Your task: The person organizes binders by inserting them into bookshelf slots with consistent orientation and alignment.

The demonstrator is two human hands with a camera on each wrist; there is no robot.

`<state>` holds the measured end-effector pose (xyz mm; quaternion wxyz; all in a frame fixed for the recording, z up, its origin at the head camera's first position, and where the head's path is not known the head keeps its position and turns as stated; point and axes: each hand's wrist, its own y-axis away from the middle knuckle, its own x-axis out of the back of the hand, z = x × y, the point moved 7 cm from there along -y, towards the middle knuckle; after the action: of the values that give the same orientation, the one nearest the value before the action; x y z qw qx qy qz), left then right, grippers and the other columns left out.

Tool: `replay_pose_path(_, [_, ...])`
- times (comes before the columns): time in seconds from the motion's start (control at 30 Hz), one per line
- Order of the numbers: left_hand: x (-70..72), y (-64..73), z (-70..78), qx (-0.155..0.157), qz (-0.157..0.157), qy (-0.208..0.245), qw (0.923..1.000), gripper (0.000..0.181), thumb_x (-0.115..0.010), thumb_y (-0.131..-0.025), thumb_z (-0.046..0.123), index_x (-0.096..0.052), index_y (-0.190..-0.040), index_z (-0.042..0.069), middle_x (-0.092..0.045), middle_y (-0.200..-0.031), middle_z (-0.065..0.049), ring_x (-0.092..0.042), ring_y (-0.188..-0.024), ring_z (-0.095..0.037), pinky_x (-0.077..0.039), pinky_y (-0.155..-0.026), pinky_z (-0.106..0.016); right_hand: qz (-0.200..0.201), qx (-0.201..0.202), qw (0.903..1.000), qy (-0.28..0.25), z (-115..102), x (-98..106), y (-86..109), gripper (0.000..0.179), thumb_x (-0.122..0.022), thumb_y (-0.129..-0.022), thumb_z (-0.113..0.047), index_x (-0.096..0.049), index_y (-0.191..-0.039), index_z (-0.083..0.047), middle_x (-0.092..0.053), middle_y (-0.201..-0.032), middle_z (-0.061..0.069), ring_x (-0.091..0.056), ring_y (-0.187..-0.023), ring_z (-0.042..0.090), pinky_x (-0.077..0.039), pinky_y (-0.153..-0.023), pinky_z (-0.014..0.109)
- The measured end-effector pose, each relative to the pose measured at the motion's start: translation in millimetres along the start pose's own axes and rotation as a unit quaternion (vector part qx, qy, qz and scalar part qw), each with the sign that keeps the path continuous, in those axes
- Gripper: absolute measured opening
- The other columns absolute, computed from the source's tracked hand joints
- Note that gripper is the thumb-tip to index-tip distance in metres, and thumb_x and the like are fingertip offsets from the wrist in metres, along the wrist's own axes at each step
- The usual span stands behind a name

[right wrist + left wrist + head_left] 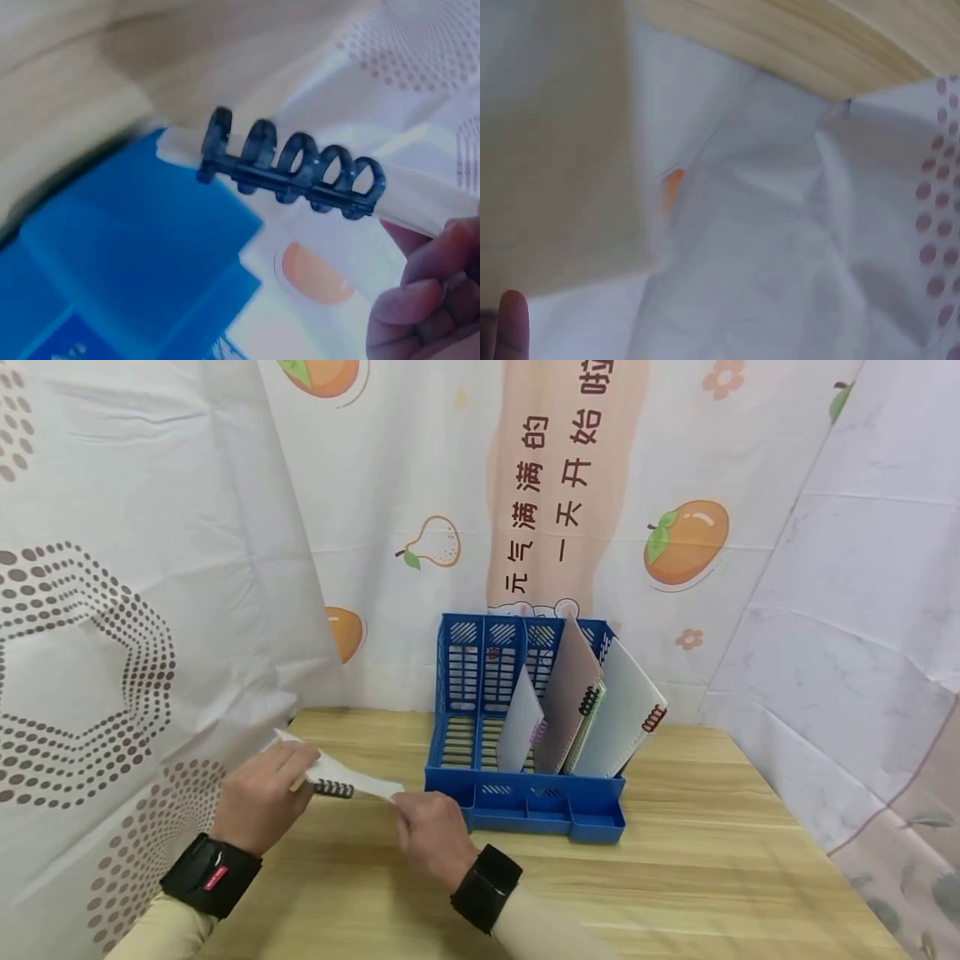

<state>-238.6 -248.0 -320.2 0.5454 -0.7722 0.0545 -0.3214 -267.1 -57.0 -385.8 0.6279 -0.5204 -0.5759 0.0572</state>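
Note:
A white ring-bound notebook with black binding rings is held aslant, left of the blue desk file rack. My left hand grips the notebook's left end, beside the rings, with curled fingers that show at the right of the right wrist view. At the opposite end, my right hand has its finger and thumb at the corner, close to the rack's front left. The left wrist view has the blurred notebook cover on its left, with one fingertip below it.
Several notebooks lean in the rack's right slots: a small one with purple rings, a pinkish one, a green-edged one and a white one with red rings. The wooden table is bounded by printed curtains.

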Motion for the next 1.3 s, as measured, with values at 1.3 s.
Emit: replay_pose_path(1.3, [-191.6, 29.1, 24.1, 0.42, -0.239, 0.185, 0.8558, 0.047, -0.057, -0.104, 0.04, -0.07, -0.114, -0.003, -0.072, -0.08, -0.007, -0.068, -0.072, -0.022, -0.056, -0.069, -0.044, 0.412, -0.056, 0.9079, -0.049, 84.5, 158.7, 4.9, 0.038, -0.067, -0.091, 0.009, -0.05, -0.06, -0.006, -0.052, -0.058, 0.007, -0.045, -0.046, 0.016, -0.03, -0.044, 0.024])
